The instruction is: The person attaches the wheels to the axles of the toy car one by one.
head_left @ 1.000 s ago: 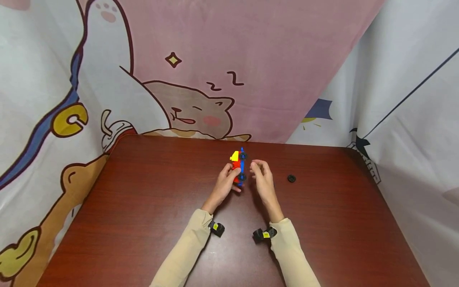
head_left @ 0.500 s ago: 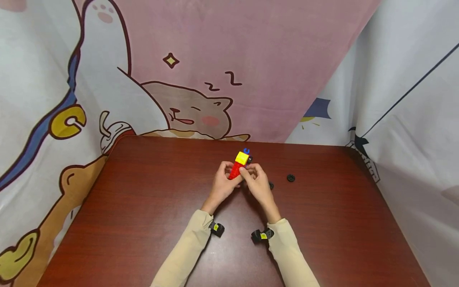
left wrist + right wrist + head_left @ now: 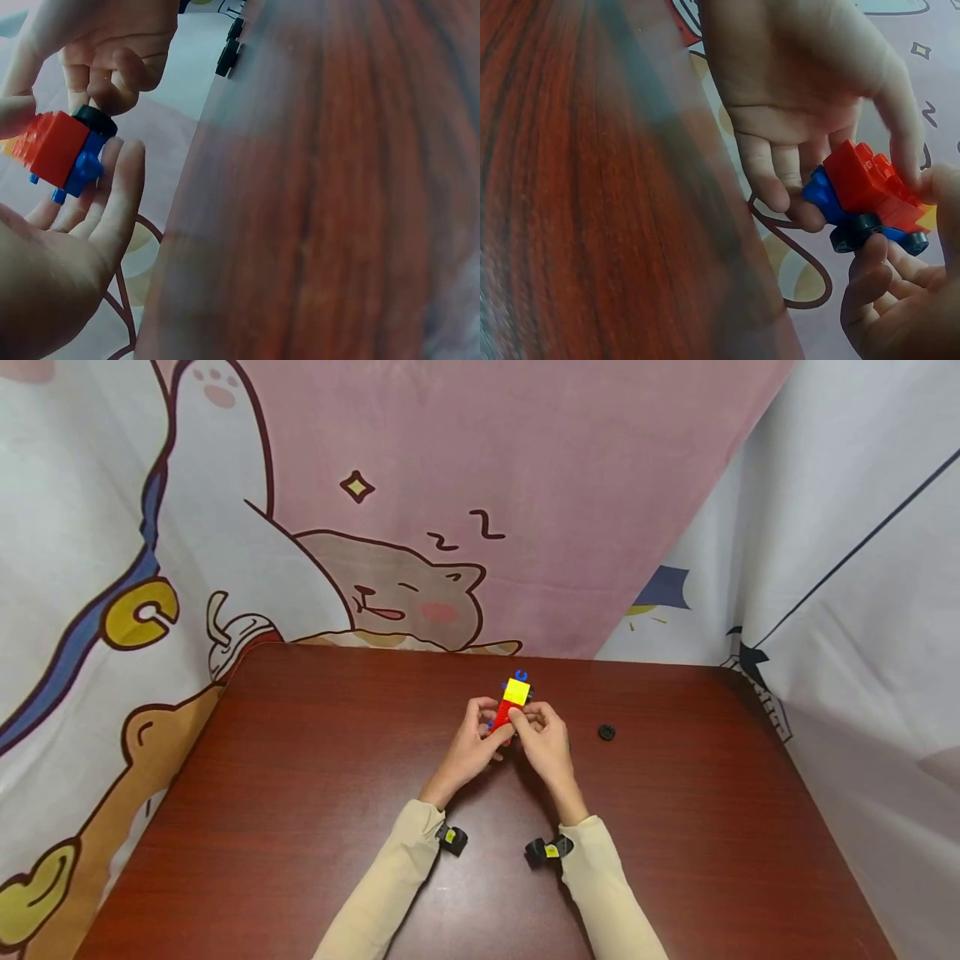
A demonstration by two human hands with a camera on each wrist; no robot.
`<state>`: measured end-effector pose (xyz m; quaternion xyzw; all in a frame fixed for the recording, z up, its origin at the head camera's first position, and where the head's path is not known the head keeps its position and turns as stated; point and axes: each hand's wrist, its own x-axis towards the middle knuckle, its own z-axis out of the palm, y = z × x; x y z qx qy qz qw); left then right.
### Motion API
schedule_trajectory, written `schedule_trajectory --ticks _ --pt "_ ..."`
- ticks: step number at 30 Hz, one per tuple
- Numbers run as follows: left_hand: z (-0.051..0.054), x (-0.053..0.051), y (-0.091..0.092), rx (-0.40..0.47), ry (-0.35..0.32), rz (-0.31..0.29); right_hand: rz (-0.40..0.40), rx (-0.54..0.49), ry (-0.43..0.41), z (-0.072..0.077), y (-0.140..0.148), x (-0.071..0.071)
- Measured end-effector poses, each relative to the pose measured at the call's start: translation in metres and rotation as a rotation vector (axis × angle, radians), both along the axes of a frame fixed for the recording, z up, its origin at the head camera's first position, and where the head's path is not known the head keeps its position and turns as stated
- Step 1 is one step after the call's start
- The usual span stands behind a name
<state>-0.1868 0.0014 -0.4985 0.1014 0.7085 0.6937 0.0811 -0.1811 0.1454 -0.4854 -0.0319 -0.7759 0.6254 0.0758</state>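
Observation:
Both hands hold a toy block car, with a red brick [image 3: 504, 717], a yellow brick [image 3: 517, 691] and a blue base [image 3: 82, 169]. My left hand [image 3: 471, 750] grips its left side, thumb along the red brick. On the opposite side, my right hand [image 3: 546, 750] pinches the car, thumb on top and fingers by a black wheel [image 3: 857, 232]. A further black wheel [image 3: 915, 244] is on that same side. Facing the left hand, a blue axle peg [image 3: 58, 196] sticks out bare. Fingers hide part of the base.
A loose black wheel [image 3: 607, 732] lies on the brown table [image 3: 697, 827], right of the right hand. The left wrist view shows two loose wheels [image 3: 227, 58] near the table edge. A printed cloth [image 3: 585, 510] hangs behind the table.
The car has turned from side-on to top-up and shifted slightly right. My right hand, earlier apart from it, has come in and taken hold. The left hand has kept its grip.

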Motion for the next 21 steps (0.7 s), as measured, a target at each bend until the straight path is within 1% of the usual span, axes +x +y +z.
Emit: schedule_trajectory --ticks 1,2,3,6,9,12,14,18,21 --pt "0.0 -0.001 0.0 0.012 -0.013 -0.015 -0.006 0.003 0.002 -0.005 0.002 -0.003" --pt "-0.005 -0.003 0.0 0.026 -0.026 -0.03 -0.012 0.005 0.002 -0.011 0.003 -0.006" --pt "-0.009 -0.005 0.0 0.038 -0.038 -0.042 -0.016 0.01 -0.005 -0.011 0.004 -0.006" --pt "-0.011 -0.006 -0.001 0.055 -0.066 -0.067 -0.01 -0.001 -0.028 -0.007 0.005 -0.007" --pt "-0.01 -0.005 -0.003 0.072 -0.07 -0.079 0.008 -0.011 -0.05 0.004 0.004 -0.002" --pt "-0.009 -0.005 -0.003 0.077 -0.056 -0.073 0.026 -0.01 -0.067 0.017 0.001 0.004" --pt "-0.009 -0.005 -0.004 0.071 -0.042 -0.065 0.034 -0.004 -0.063 0.023 -0.001 0.007" --pt "-0.008 -0.005 -0.004 0.052 -0.015 -0.033 0.07 0.004 -0.039 0.025 -0.002 0.01" --pt "-0.008 -0.005 -0.005 0.041 -0.011 -0.004 0.093 0.009 -0.024 0.025 -0.003 0.012"
